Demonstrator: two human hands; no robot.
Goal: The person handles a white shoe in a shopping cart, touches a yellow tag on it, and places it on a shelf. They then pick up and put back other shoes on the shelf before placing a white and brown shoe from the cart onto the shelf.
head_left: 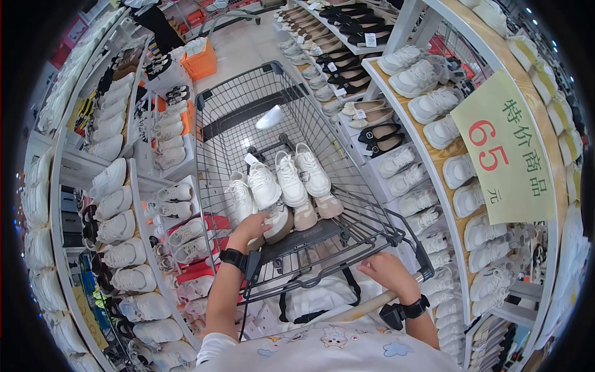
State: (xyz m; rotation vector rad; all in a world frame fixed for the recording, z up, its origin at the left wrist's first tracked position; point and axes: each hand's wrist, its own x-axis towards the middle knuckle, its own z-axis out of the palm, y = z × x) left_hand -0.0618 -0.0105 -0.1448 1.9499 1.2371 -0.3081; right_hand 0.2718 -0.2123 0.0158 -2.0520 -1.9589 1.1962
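Several white shoes (288,180) stand side by side in the near part of a grey wire shopping cart (211,133). My left hand (251,229) reaches over the cart's near edge to the leftmost shoes, its fingers at a shoe; whether they grip it is unclear. Close to the cart's handle (372,304), on the right, is my right hand (387,273), with its fingers curled together and nothing visible in them. A single white item (269,118) lies farther forward in the cart. Below the handle hangs a white bag (319,294) with black straps.
Shelves of white shoes (118,226) rise on the left. More shoe shelves (462,170) stand close on the right, with a yellow price sign (505,152). An orange box (199,60) is ahead left, beside the aisle floor (238,46). A person in black (160,26) stands farther off.
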